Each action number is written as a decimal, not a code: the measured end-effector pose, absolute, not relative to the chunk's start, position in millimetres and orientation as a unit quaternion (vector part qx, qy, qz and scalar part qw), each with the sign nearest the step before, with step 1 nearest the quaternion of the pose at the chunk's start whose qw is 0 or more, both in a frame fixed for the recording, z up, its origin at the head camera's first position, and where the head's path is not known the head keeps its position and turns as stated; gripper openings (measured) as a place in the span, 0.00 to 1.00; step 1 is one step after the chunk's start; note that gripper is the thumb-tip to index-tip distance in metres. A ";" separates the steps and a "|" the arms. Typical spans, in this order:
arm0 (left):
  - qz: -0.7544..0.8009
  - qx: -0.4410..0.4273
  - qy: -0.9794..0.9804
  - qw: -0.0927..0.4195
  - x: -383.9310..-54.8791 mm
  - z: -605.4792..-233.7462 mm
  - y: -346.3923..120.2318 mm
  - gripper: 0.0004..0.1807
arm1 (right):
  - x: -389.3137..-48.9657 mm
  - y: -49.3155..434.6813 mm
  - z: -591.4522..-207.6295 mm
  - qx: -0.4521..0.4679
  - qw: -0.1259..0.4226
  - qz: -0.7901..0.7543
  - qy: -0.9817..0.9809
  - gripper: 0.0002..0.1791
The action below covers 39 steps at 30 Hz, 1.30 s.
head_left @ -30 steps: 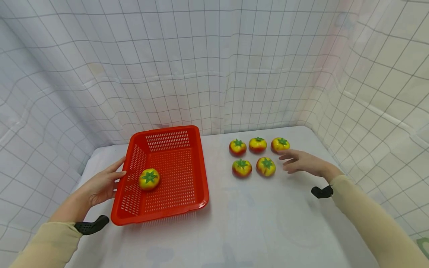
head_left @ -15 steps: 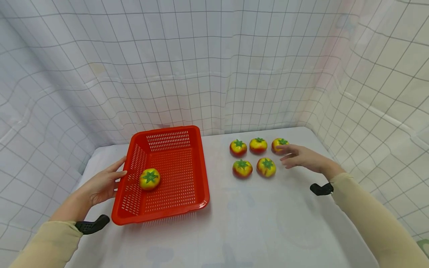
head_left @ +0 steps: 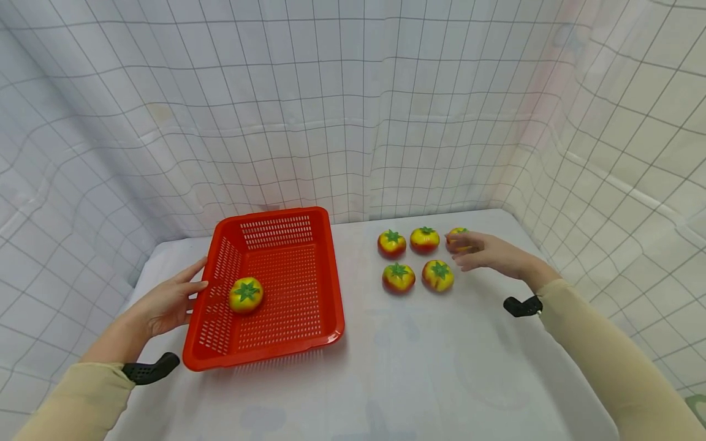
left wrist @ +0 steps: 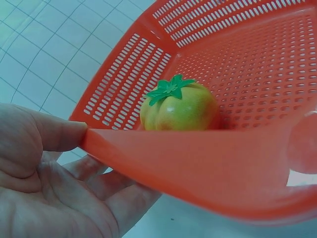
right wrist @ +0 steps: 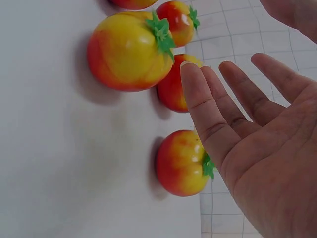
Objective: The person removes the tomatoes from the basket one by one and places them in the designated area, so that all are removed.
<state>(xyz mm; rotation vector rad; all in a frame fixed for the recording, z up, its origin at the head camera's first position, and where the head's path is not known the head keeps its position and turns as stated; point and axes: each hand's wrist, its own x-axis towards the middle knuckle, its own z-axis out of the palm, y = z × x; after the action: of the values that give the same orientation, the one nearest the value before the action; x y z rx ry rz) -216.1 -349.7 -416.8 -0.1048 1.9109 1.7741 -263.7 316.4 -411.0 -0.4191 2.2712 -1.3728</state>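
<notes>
My left hand (head_left: 168,304) holds the left rim of a red plastic basket (head_left: 337,306); in the left wrist view the thumb lies at the rim and the fingers are beneath it. Inside the basket, near its left wall, sits one yellow-red toy tomato (head_left: 246,295) with a green leafy top. My right hand (head_left: 496,254) reaches over the back-right tomato (head_left: 455,231), partly hiding it, fingers spread and nothing in them. Close by its fingertips is the front-right tomato (head_left: 438,275). The right wrist view shows the palm beside several tomatoes (right wrist: 131,52).
To the left of the right hand stand three more tomatoes: a front-left one (head_left: 398,278), a back-left one (head_left: 391,244) and a back-middle one (head_left: 424,240). All rest on a white-covered table (head_left: 419,367). A checked white curtain (head_left: 353,110) encloses the back and sides.
My right hand has moved a little left and away from me, coming over the back-right tomato. The left hand and the basket have stayed in place.
</notes>
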 end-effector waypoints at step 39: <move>0.654 -0.038 0.707 0.267 -217.2 -419.3 -352.0 0.40 | -284.6 137.7 -360.6 -0.305 0.192 -0.388 0.849 0.33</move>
<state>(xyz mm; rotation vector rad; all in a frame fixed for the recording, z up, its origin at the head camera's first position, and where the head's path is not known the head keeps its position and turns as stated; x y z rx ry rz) -217.2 -352.0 -419.3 -0.1030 1.9070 1.7647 -284.6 137.7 -360.6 -0.8550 2.3827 -1.0880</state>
